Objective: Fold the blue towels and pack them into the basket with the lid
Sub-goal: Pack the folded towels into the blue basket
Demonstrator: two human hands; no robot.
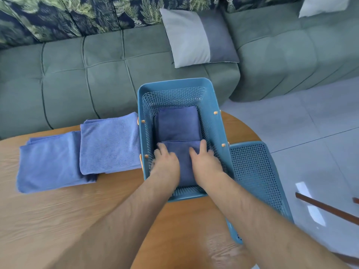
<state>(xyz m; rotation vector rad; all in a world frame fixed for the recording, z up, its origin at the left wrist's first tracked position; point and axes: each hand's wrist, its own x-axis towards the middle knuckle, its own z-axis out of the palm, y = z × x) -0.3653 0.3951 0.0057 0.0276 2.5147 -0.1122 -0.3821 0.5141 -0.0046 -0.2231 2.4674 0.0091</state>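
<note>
A blue perforated basket [217, 121] stands on the round wooden table [58, 214]. Inside it lies one folded blue towel [177, 122] at the far end and a second folded towel [183, 162] at the near end. My left hand [165, 162] and my right hand [205, 161] are both down in the basket, pressing on the near towel's left and right sides with the fingers laid over it. Two more folded blue towels lie left of the basket: one [110, 144] beside it, another [50, 164] further left, partly under the first. The basket's lid [256, 175] lies at its right.
A grey-green sofa [97, 70] runs behind the table, with a grey cushion [198, 37] on it. Pale floor tiles [310, 123] lie to the right. A dark wooden bar [326, 208] crosses the lower right.
</note>
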